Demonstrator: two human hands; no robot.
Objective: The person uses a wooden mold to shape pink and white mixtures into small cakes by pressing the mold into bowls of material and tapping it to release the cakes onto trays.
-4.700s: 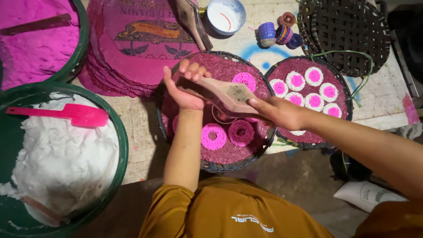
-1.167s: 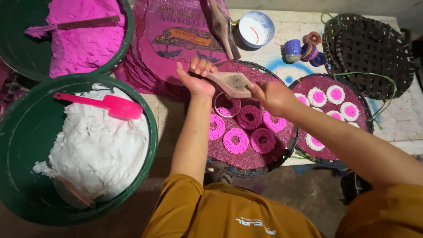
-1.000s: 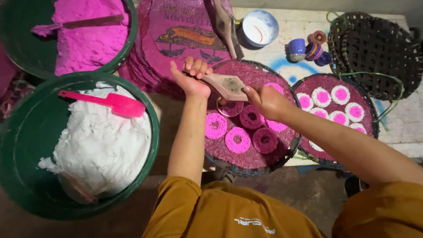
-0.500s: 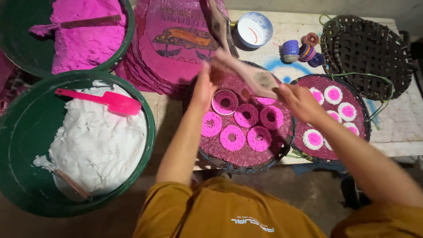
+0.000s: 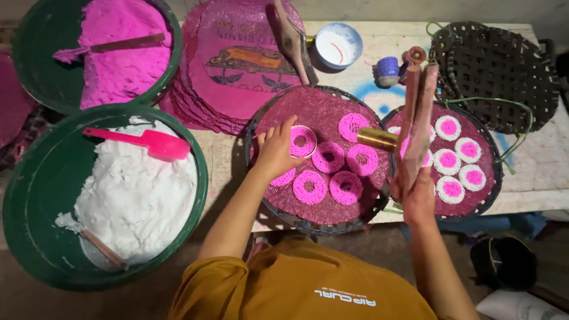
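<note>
Left hand [image 5: 274, 151] rests on the round woven tray lined with purple-pink cloth [image 5: 320, 106], fingers curled round a small white ring mould filled with pink powder [image 5: 302, 141]; the fingertips touch its left rim. The mould sits in the left-centre of that tray. Beside it lie pink ring-shaped cakes with a hole in the middle [image 5: 345, 188]: one at the tray's far side, two in the middle, two at the near side, and one partly hidden under the left wrist.

Right hand [image 5: 416, 192] is raised over the gap between this tray and the second tray, closed round the lower end of a long flat wooden paddle stained pink [image 5: 418, 118], held nearly upright. A short brass-coloured cylinder [image 5: 377, 138] juts from the paddle's left side, over the right edge of the first tray.

Second round tray at the right [image 5: 489, 195] carries small white cakes with pink centres [image 5: 448, 127], set close together.

Left end of the bench: large green basin of white powder [image 5: 18, 195] with a pink plastic scoop [image 5: 145, 141] lying on the powder. Behind it, a green basin of pink powder [image 5: 35, 35]. Far middle: a stack of pink-stained printed sacking sheets [image 5: 237, 59], a small blue-rimmed white bowl [image 5: 338, 44], a small purple cup [image 5: 388, 70]. Far right corner: an empty dark woven basket [image 5: 498, 65].
</note>
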